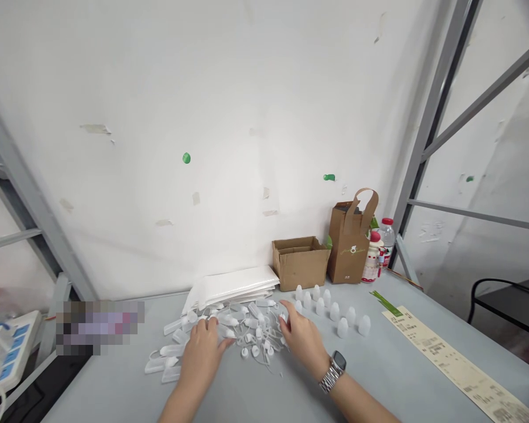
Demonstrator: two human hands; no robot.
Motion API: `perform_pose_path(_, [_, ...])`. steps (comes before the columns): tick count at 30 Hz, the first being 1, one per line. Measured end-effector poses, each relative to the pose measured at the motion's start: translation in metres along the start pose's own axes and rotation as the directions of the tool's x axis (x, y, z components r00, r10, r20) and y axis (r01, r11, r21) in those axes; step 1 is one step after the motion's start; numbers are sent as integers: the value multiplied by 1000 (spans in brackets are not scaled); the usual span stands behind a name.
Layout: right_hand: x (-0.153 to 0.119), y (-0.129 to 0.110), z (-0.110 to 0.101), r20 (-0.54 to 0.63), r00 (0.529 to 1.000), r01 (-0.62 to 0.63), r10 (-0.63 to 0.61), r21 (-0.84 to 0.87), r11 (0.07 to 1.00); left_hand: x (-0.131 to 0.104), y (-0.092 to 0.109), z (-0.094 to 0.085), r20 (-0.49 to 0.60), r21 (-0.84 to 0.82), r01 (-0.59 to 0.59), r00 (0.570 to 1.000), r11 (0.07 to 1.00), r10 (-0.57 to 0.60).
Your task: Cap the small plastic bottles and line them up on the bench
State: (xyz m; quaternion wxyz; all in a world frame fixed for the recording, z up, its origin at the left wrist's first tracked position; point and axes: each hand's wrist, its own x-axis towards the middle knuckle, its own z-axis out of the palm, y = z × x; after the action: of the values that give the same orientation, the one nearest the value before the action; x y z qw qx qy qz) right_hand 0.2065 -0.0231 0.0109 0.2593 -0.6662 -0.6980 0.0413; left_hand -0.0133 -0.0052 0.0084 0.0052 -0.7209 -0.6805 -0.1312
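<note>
My left hand (203,349) rests over the left part of a pile of small translucent plastic bottles (170,351) with thin straps. Its fingers point down into the pile, the thumb spread apart, and no piece shows in its grasp. At the pile's right edge my right hand (306,338) is open, thumb and index finger apart beside the thin straps. Small white caps (255,351) lie between the two hands. Beyond my right hand stand several frosted dome-shaped plastic pieces (334,311), upright in loose rows. My fingertips partly hide the pieces beneath them.
White flat envelopes (233,285) are stacked behind the pile. An open cardboard box (300,267), a brown paper bag (348,247) and bottles (372,258) stand along the wall. A label strip (458,370) lies at right; a power strip (15,352) is at far left.
</note>
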Motion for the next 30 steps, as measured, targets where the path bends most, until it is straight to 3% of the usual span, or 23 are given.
perform_pose_path(9, [-2,-3,-3,52,999,12,-13,13,1000,-1,4,1,17,-17,-28,999,999,28])
perform_pose_path(23, [-1,-2,-3,55,998,31,-33,33,999,6,-7,2,-104,-99,44,993,994,-54])
perform_pose_path(30, [-2,-2,-3,39,998,39,-41,47,998,3,-6,-11,-288,-271,52,948,961,-132])
